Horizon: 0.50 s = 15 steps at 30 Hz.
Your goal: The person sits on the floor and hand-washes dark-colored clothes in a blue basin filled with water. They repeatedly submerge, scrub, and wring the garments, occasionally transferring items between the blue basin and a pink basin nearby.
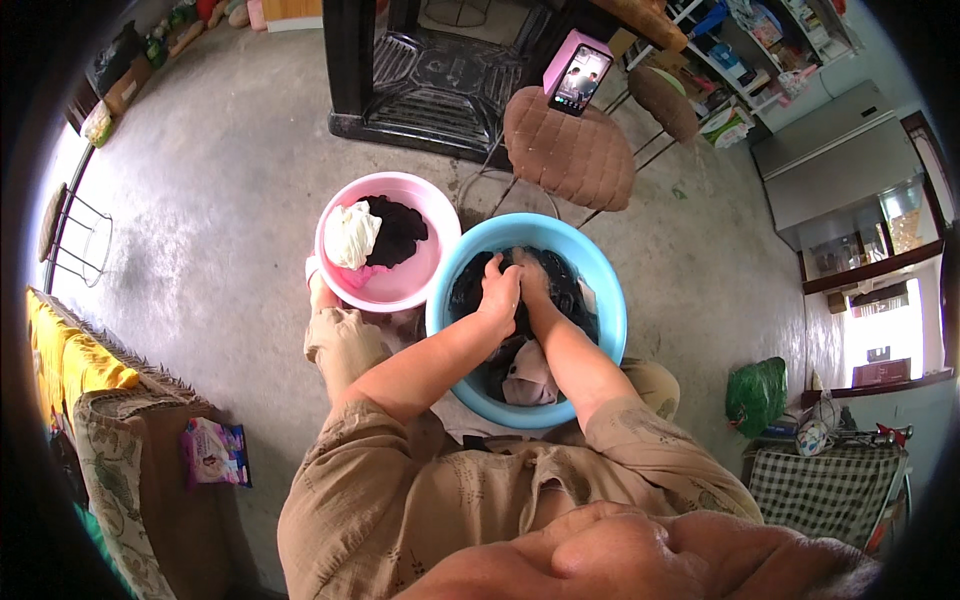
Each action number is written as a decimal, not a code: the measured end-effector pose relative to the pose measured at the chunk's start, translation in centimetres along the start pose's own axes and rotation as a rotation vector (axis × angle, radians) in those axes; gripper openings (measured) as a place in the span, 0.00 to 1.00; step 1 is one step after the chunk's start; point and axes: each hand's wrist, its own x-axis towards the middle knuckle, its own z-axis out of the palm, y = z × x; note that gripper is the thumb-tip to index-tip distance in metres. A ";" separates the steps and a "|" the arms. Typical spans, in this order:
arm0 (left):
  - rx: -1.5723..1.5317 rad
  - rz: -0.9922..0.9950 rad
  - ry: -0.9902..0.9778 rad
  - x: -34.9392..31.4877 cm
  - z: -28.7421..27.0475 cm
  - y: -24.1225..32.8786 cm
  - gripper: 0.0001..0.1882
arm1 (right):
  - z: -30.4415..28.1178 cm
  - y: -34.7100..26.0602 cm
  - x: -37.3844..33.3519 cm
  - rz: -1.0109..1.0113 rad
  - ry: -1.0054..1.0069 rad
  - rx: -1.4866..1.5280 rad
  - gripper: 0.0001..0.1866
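Between my knees stands a light blue basin (616,310) with dark wet clothes in water. My left hand (499,290) is closed with curled fingers on a dark garment (466,290) near the basin's far side. Right beside it, my right hand (532,278) reaches down into the same dark cloth; its fingertips are partly hidden, and it appears closed on the fabric. A greyish-pink cloth (530,376) lies at the basin's near side, below my wrists.
A pink basin (447,215) holds a white cloth (351,236), a black cloth (397,232) and a pink one. Beyond are a brown padded stool (570,150) bearing a phone (580,78) and a black metal stand (430,90). A green bag (757,396) sits right.
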 end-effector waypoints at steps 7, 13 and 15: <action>-0.535 -0.275 -0.294 0.3 -0.3 0.4 0.20 | -6.5 -3.8 -5.2 -0.095 0.119 0.915 0.07; -0.608 -0.383 -0.627 1.2 -2.0 1.2 0.15 | -12.7 -11.5 -10.8 -0.434 0.209 0.747 0.04; -0.569 -0.378 -0.635 1.4 -2.1 0.8 0.14 | -12.6 -12.4 -11.2 -0.443 0.272 0.702 0.04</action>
